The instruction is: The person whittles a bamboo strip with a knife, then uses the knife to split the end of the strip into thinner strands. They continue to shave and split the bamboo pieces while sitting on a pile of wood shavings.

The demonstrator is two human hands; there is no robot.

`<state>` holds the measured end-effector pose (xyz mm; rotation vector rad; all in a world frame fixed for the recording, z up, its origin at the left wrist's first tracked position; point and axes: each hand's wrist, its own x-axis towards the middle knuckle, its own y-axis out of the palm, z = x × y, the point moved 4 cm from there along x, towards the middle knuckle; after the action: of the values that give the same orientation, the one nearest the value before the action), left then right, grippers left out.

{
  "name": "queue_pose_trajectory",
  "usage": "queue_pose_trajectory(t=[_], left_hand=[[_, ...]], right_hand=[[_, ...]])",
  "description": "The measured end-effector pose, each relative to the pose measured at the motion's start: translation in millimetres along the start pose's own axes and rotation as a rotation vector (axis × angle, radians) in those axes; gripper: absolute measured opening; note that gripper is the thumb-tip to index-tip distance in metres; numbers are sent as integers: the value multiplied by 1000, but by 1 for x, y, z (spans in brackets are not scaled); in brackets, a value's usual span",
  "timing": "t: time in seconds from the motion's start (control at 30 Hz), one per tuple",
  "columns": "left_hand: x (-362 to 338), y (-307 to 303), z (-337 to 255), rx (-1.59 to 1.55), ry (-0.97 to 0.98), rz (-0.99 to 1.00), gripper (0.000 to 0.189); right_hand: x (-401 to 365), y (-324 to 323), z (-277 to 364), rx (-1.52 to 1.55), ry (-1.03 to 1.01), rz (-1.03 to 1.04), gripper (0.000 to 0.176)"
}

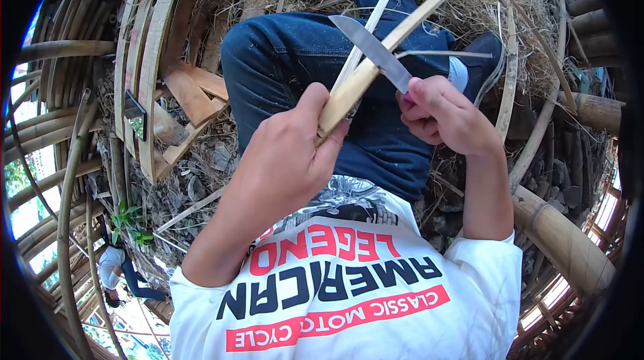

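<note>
My left hand (pixel 288 149) is wrapped around the near end of a pale bamboo strip (pixel 352 94), which slants up and away to the right over my lap. A thinner strip (pixel 380 8) runs beside it, its lower end close to the same hand. In my right hand (pixel 443 115) is a knife (pixel 367 39), gripped by a handle mostly hidden in the fingers. Its blade lies across the bamboo strip, pointing to the upper left. A thin curled sliver (pixel 446 55) sticks out to the right from the strip near the blade.
Long wooden slats (pixel 157 58) stand at the left, with a phone (pixel 135 115) against them and wood blocks (pixel 192 97) beside. Dry straw (pixel 463 8) covers the ground ahead. A thick bamboo pole (pixel 567 239) lies right. Beyond bamboo bars, another person (pixel 113 269) is at lower left.
</note>
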<state>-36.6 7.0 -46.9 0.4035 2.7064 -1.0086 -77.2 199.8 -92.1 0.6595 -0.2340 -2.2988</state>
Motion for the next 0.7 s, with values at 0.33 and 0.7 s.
queue_pose_trajectory(t=[0.33, 0.7], left_hand=[[-3, 5, 4, 55, 9, 26, 22], [-5, 27, -4, -348, -199, 295, 16]], right_hand=[[4, 7, -15, -753, -385, -385, 41], [-8, 0, -28, -969, -469, -688, 30]])
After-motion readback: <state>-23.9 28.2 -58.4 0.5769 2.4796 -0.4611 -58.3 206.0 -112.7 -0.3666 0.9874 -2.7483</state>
